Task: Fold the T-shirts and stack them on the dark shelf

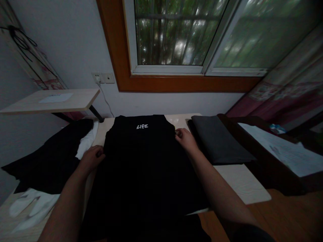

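A black shirt [148, 161] lies spread out flat before me, its small white lettering [142, 126] upside down near the far edge. At its left edge is my left hand [93, 156], fingers curled and closed on the cloth. My right hand [186, 139] pinches the opposite edge, a little farther from me. A tiny yellow spot shows by the right fingertips, too small to name. The near end of the shirt hangs past the table's front edge and is very dark.
To the right, folded dark grey cloth [219, 139] rests on the pale table [242, 183]. Rumpled black cloth [55, 154] and white cloth [35, 205] lie on the left, below a raised wooden shelf [83, 97]. Papers [285, 148] cover a dark surface at far right.
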